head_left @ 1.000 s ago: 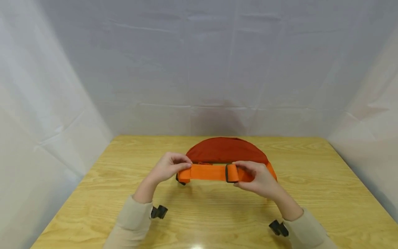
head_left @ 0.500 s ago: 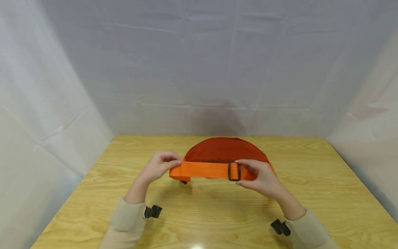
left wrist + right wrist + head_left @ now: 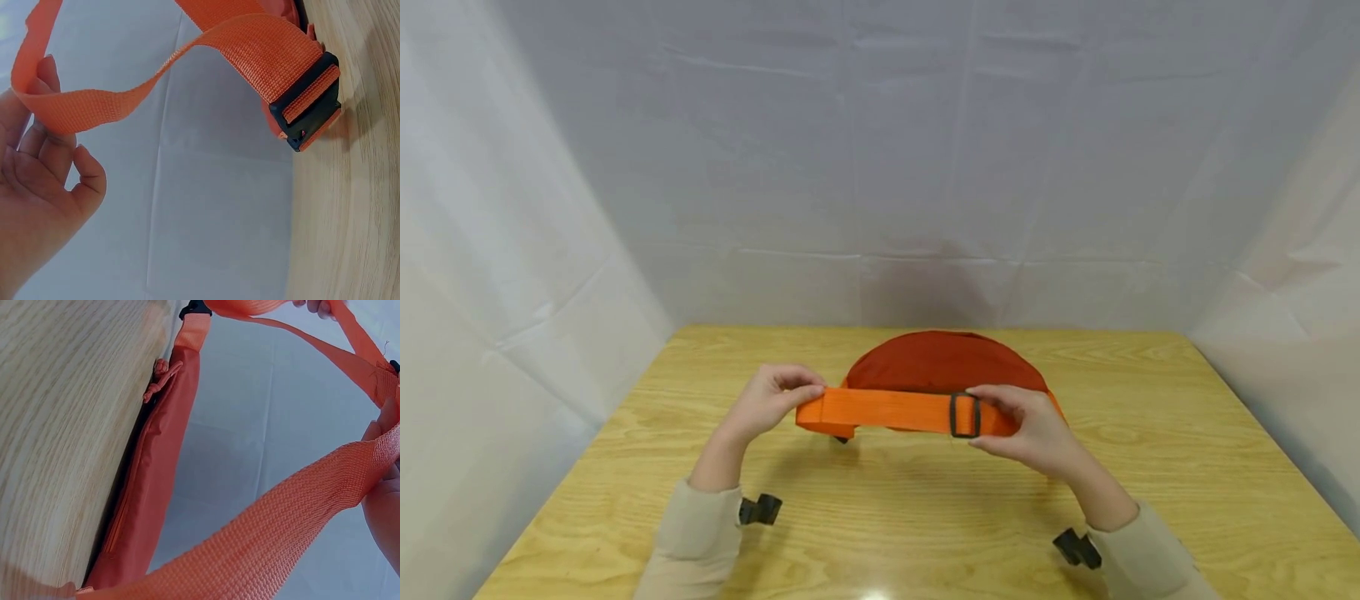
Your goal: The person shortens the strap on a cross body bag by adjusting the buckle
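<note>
A red waist bag [image 3: 947, 360] lies on the table with its curved edge towards the back. Its orange webbing strap [image 3: 883, 409] is raised in front of it and stretched between both hands. My left hand [image 3: 765, 406] pinches the strap's folded left end between thumb and fingers. My right hand [image 3: 1037, 432] grips the strap just right of the black slider buckle [image 3: 965, 415]. In the left wrist view, the strap loops past the fingers and down to a black side-release buckle [image 3: 307, 103] near the tabletop. Cord zipper pulls [image 3: 164, 380] hang at the bag's zipper in the right wrist view.
The light wooden table [image 3: 910, 533] ends at a pale sheet [image 3: 925, 167] hanging behind it, with similar sheets on both sides. Black wrist mounts [image 3: 762, 509] stick out from the beige sleeves, low over the tabletop.
My left hand has moved left along with the strap end, so the stretch of strap left of the slider is longer. My right hand has shifted only slightly, and the bag lies as before.
</note>
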`<state>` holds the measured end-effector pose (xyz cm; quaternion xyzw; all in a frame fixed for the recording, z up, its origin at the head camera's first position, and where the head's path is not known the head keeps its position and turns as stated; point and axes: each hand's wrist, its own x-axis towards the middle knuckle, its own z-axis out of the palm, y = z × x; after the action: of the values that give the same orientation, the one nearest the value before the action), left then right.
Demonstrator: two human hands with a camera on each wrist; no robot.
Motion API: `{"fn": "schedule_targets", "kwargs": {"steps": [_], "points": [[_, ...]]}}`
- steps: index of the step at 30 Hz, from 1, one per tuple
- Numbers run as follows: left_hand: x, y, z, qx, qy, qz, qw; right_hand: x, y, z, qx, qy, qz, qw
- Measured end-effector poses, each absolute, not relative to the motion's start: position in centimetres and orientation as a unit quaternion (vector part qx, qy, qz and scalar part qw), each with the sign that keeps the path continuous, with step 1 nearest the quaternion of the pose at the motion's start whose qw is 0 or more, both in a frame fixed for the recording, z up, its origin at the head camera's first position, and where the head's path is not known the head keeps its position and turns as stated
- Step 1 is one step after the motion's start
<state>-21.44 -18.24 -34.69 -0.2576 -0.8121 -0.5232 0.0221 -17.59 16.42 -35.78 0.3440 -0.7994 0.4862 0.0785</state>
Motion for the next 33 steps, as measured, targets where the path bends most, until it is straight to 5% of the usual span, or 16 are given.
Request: {"fn": "schedule_targets", "kwargs": {"steps": [33], "points": [[-21.4,-15.3,-36.9,-0.329,-0.866,-0.376,-0.006,-18.1,16.1,-36.3,0.323,-0.825,0.450,0.112]]}}
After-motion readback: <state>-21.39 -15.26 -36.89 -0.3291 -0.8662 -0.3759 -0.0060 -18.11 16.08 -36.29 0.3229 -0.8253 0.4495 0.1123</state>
